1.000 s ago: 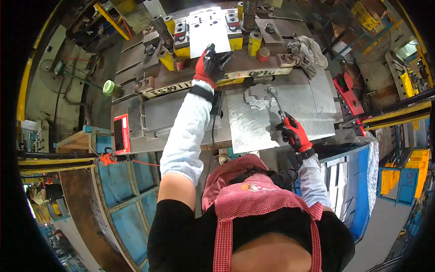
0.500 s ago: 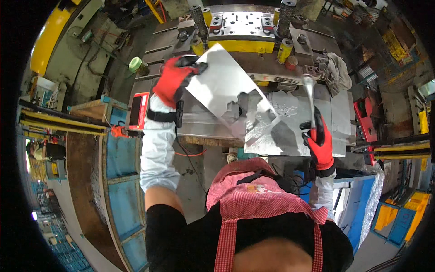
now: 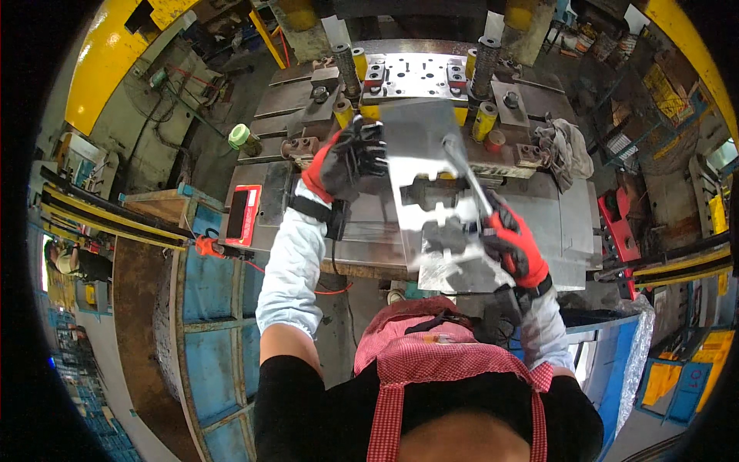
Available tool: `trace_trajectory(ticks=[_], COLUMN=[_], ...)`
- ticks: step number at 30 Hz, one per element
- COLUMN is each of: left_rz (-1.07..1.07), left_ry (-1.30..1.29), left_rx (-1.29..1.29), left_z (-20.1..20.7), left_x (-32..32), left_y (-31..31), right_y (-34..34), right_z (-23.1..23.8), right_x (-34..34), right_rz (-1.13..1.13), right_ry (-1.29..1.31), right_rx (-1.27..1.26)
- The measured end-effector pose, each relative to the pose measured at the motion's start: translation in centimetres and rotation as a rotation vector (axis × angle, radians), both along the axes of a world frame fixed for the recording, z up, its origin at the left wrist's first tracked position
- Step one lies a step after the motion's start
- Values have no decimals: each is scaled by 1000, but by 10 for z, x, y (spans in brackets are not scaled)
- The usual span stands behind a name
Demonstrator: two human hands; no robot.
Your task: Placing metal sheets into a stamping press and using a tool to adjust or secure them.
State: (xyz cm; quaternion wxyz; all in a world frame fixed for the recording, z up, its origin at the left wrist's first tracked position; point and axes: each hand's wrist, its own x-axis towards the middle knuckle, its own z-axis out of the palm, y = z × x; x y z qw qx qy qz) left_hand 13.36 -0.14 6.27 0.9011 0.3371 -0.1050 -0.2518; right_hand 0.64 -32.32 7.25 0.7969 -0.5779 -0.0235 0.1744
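Observation:
A thin metal sheet (image 3: pixel 420 127) with jagged cut-outs in its nearer half stands tilted over the bench, blurred by motion. My left hand (image 3: pixel 346 162), in a red and black glove, is at the sheet's left edge, its black fingers apart. Whether the fingertips touch that edge I cannot tell. My right hand (image 3: pixel 514 242), gloved alike, is closed round a long shiny metal tool (image 3: pixel 471 181) with a rounded head. The tool's head overlaps the sheet; contact is not plain. Beneath the right hand, another flat sheet (image 3: pixel 462 279) lies on the bench.
Beyond is a die block (image 3: pixel 419 73) among coil-spring posts (image 3: pixel 487 65) and yellow cylinders (image 3: pixel 485 121). A grey rag (image 3: pixel 564 150) lies at right, a red-framed flat item (image 3: pixel 242 215) at left. A green-lidded jar (image 3: pixel 240 136) stands far left; blue cabinets flank me.
My left hand has moved right and its fingers have spread from the sheet's corner. The sheet has swung more lengthwise and rightward. The right hand and tool have shifted left, the tool's head over the sheet.

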Motion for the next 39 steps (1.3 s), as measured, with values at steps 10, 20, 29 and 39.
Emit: trace_trajectory(ticks=[10, 20, 29, 39], left_rz=[21, 308, 402, 471], left_ry=[144, 143, 160, 125], left_rx=[-96, -97, -8, 67], left_z=[-51, -52, -44, -39], left_x=[-11, -3, -5, -3], left_y=[-68, -81, -89, -96], right_y=[21, 32, -106, -137], right_z=[-16, -7, -165, -210], right_x=[175, 114, -48, -67], right_rz=[210, -200, -491, -450], right_ry=[-540, -185, -56, 192], right_rx=[-255, 93, -313, 214])
